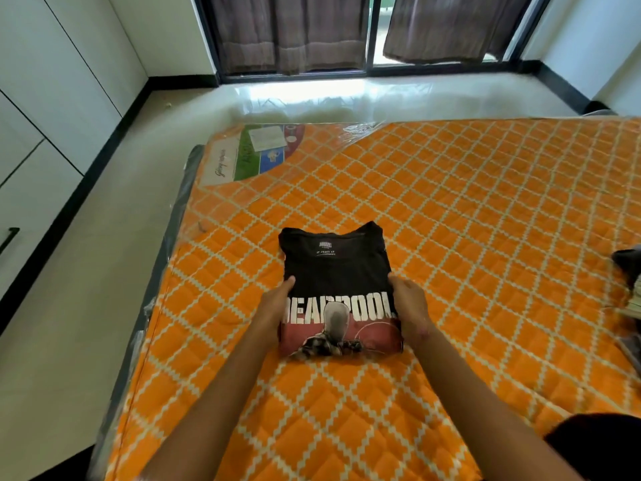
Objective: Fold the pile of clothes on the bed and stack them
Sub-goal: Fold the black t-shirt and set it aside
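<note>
On the orange quilted mattress point(468, 237), near its left edge, a black printed T-shirt point(334, 269) lies folded into a neat rectangle with the neck label facing up. Both arms reach forward: the left hand point(277, 302) grips the shirt's left edge and the right hand point(409, 307) grips its right edge, fingers curled under the fabric and thumbs on top. More clothes point(629, 282) lie at the far right edge, well apart from the shirt.

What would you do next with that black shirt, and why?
Probably lift the folded black T-shirt and carry it right, toward the other clothes at the mattress edge. It already lies folded, and the left hand and right hand hold its sides.
</note>
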Tool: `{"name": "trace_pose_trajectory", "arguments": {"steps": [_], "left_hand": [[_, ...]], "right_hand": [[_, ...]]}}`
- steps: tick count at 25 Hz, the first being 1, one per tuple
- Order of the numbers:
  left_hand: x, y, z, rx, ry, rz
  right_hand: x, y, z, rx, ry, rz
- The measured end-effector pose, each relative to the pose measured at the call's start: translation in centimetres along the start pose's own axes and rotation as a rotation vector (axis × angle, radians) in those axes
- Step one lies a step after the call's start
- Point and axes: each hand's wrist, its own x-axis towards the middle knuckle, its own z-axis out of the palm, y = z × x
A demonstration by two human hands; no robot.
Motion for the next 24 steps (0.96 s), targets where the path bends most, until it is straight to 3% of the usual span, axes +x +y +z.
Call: {"name": "trace_pose_trajectory", "arguments": {"steps": [3,7,10,13,15,20,24], "left_hand": [[-0.2,-2.9,0.1,0.107,0.098,0.201],[-1.3,-3.7,1.0,0.107,0.292,0.409],[-3.2,-4.9,1.4,0.437,0.414,0.535],[-3.4,-6.5,0.6,0.673,0.490,0.490],[-2.8,-5.8,0.7,0.623,0.488,0.426],[-3.8,-6.3,3.5,0.572,0.509,0.432],[-4.7,-7.1,3.5,0.499,0.472,0.523]], "right_hand": [[-3.6,3.8,0.1,-0.319,0.110,-0.187],[-4.4,3.8,0.5,-0.358,0.349,-0.463],[-4.1,3.5,-1.0,-0.357,0.459,-0.452],[-3.4,4.9,-2.3,-0.451,0.483,-0.370],[-2.6,4.6,-2.5,-0.533,0.518,-0.431],[-1.9,4.7,-2.1,-0.802,0.353,-0.448],[-1.6,5.8,-2.6,-0.639,0.379,-0.592]]}}
